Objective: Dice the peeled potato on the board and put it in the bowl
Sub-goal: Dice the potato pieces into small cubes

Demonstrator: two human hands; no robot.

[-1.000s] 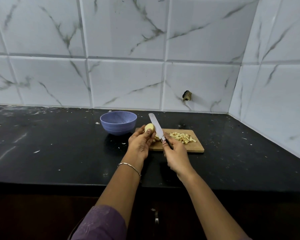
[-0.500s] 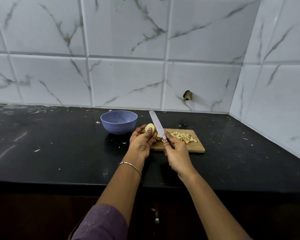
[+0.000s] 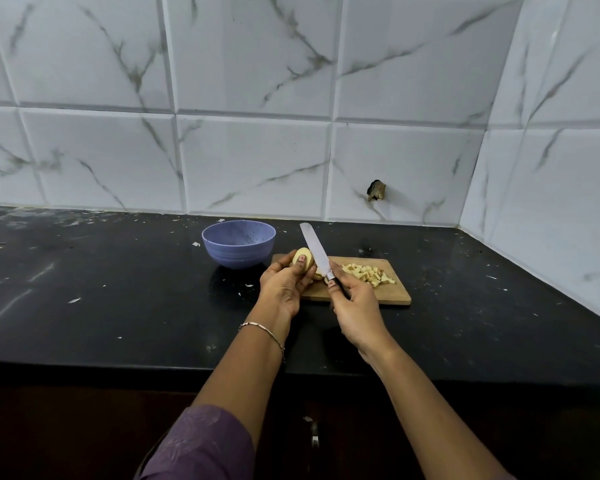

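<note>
Now the peeled potato (image 3: 303, 252), pale yellow and smooth, is held over the left end of the wooden board (image 3: 392, 296), with its rounded end pointing up and away. The left hand (image 3: 284, 289) curls around it, thumb on top. The right hand (image 3: 355, 306) grips the dark handle of a knife (image 3: 314, 252); its long flat metal blade points away and slightly left, just beside the potato. Small cubes (image 3: 366, 273) lie on the board's right half. A round blue bowl (image 3: 238, 244) stands near the board's left end.

Wooden board (image 3: 392, 295) (matt); steel knife (image 3: 313, 250); glossy black counter (image 3: 118, 289).
</note>
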